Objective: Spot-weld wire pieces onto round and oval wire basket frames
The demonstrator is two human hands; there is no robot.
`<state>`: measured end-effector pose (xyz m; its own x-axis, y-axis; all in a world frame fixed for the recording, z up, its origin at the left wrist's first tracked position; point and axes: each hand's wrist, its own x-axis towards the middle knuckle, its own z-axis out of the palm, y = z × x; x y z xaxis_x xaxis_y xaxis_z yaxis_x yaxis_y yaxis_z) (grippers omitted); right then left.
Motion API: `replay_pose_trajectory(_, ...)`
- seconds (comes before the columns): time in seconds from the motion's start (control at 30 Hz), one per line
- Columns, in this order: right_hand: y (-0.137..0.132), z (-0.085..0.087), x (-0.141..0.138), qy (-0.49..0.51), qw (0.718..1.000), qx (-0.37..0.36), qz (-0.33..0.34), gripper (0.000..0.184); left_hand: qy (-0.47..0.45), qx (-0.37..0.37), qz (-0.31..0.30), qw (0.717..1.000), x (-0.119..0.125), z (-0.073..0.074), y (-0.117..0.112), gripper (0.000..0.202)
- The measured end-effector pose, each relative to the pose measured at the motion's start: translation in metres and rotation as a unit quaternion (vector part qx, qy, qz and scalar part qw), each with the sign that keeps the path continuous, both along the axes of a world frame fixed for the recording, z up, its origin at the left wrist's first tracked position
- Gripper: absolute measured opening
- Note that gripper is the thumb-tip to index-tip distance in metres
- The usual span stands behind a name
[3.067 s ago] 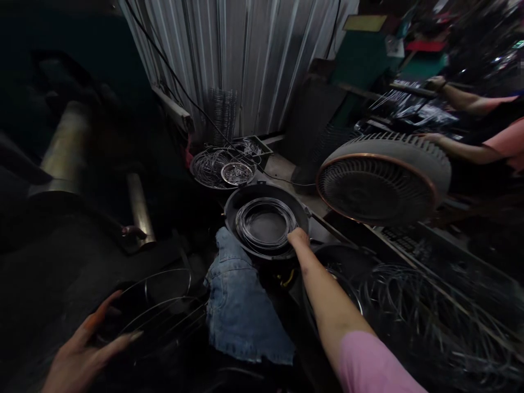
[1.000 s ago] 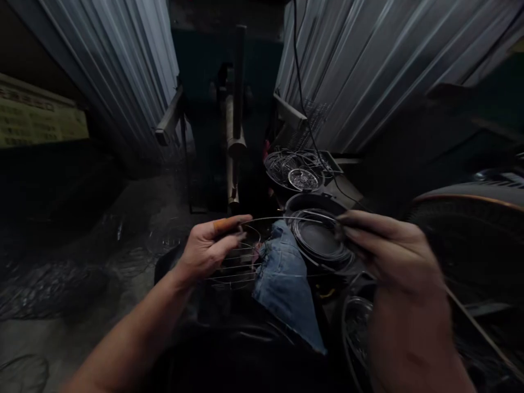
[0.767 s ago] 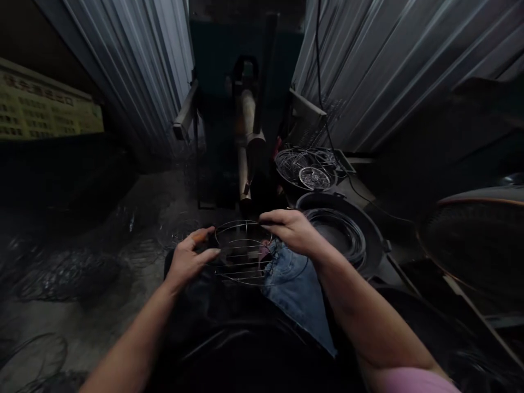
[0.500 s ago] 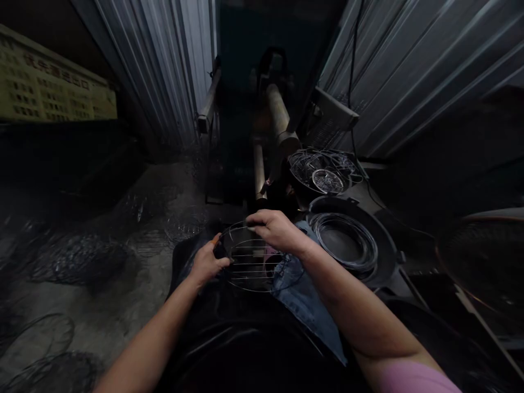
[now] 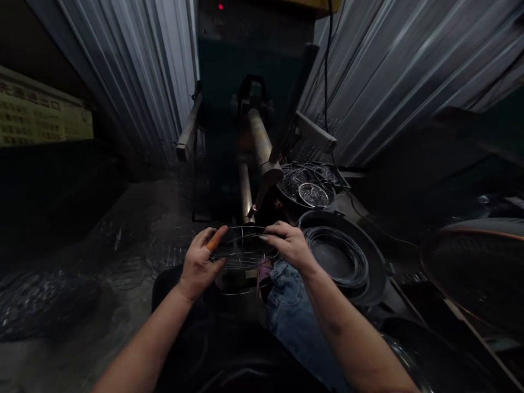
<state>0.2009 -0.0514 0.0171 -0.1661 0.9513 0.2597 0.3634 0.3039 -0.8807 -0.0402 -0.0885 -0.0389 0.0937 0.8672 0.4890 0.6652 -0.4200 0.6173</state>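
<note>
Both hands hold a round wire grille (image 5: pixel 244 256), a ring with thin cross wires, level in front of me. My left hand (image 5: pixel 199 262) grips its left rim, thumb under and forefinger raised with an orange band on it. My right hand (image 5: pixel 287 244) pinches the right rim from above. Just beyond the grille stands a welding machine's metal arm (image 5: pixel 258 143) with its tip pointing down toward the grille. To the right lies a black pan of stacked wire rings (image 5: pixel 339 259).
A farther tray holds loose wire pieces (image 5: pixel 310 185). Blue denim cloth (image 5: pixel 291 314) covers my lap. A fan guard (image 5: pixel 475 267) lies at far right. Corrugated metal walls (image 5: pixel 393 71) close both sides. Wire grilles (image 5: pixel 45 295) are piled on the floor at left.
My right hand left the pan of rings and joined my left on the grille. Both hands then carried the grille forward toward the machine's arm.
</note>
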Motion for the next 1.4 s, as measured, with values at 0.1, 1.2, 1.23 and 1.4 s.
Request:
replay_pose_trajectory(0.1,0.002,-0.013,0.000,0.048,0.997,0.021,-0.047,0.011,0.021,0.045,-0.011,0.999,0.012,-0.006,0.009,0.068)
replay_pose_trajectory(1.2,0.053,-0.036,-0.012,0.109,0.977,0.125,-0.132,0.008,0.067,0.147,-0.012,0.987,0.022,-0.020,0.075,0.042)
replay_pose_trajectory(1.23,0.054,-0.036,-0.012,0.113,0.977,0.126,-0.131,0.008,0.067,0.147,-0.013,0.987,0.023,-0.021,0.076,0.042)
replay_pose_trajectory(1.4,0.058,-0.036,-0.011,0.130,0.974,0.134,-0.129,0.009,0.059,0.139,-0.019,0.988,0.023,-0.020,0.080,0.043)
